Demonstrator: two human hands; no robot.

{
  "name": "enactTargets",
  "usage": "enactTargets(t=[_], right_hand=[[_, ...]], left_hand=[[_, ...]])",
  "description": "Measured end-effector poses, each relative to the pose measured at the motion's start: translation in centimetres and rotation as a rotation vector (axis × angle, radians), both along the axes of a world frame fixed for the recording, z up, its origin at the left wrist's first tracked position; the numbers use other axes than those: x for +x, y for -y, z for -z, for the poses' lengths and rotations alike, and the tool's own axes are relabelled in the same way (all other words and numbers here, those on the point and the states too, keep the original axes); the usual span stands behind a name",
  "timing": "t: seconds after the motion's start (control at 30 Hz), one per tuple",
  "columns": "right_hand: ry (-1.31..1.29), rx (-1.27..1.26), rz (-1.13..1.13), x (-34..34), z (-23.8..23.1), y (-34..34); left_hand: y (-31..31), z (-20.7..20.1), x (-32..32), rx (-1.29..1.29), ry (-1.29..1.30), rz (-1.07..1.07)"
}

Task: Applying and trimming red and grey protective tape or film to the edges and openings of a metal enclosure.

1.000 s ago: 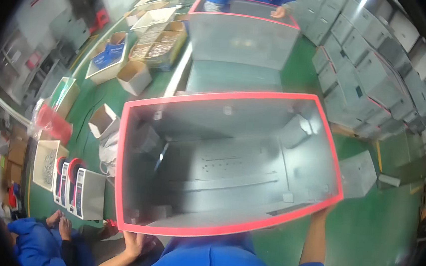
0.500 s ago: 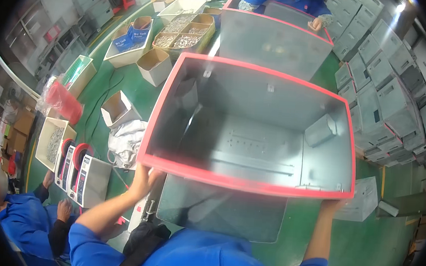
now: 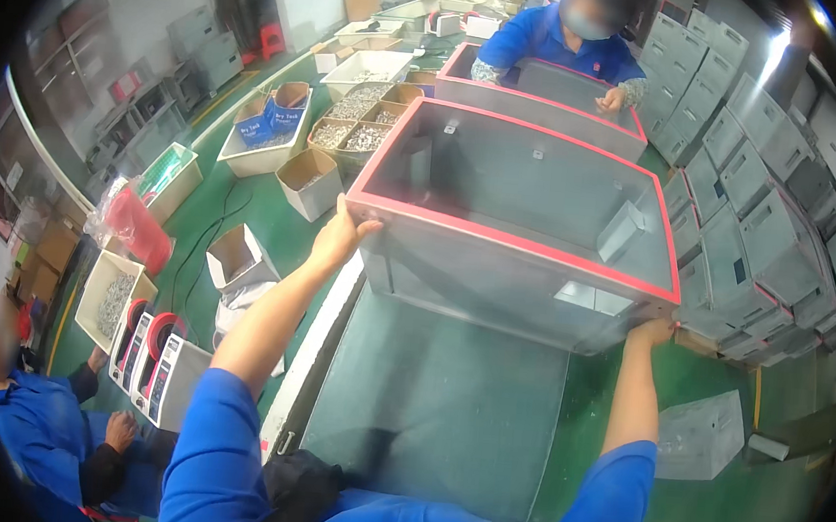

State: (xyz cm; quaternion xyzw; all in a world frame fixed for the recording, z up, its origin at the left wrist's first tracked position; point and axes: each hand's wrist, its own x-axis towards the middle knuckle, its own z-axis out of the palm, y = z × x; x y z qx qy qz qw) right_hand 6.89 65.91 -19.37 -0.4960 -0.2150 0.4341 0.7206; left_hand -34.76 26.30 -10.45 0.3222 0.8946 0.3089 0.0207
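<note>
Head camera view: a worker in blue sleeves holds a large open-topped grey sheet-metal box with a red rim (image 3: 518, 239) out in front, above a green-topped workbench (image 3: 436, 410). The box sits between the two hands, tilted so its open top faces up and toward the wearer. The left hand (image 3: 342, 233) is clamped on the near left corner of the red rim, thumb hooked over the edge and fingers wrapped beneath, the arm stretched forward and nearly straight. The right hand (image 3: 650, 330) grips the lower right corner under the rim; its fingers are mostly hidden behind the metal, so how far they curl cannot be told. The right forearm rises almost vertically to that corner. Just beyond the box stands a second grey box with a red rim (image 3: 539, 99), where another person in blue (image 3: 563, 42) rests a hand on its edge. Stacked grey metal cabinets (image 3: 766, 210) line the right side; cardboard trays of small metal parts (image 3: 355, 128) lie to the left.
</note>
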Motion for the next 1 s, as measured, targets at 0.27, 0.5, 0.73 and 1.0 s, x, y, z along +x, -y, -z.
enactTargets(t=[0.27,0.5,0.73,1.0], right_hand=[[0.314,-0.384,-0.59,-0.1,10.8,12.3],[0.017,-0.795,-1.512,-6.8,9.5,37.5],[0.142,-0.713,-2.08,-15.5,4.8,49.7],[-0.171,-0.706,-2.113,-16.9,1.0,56.3]], left_hand=[[6.5,2.5,5.3,-0.068,0.127,0.113],[19.7,1.0,18.5,-0.735,0.186,1.045],[26.4,2.0,23.3,-0.18,0.184,0.881],[27.1,-0.6,24.7,0.241,-0.016,0.707]])
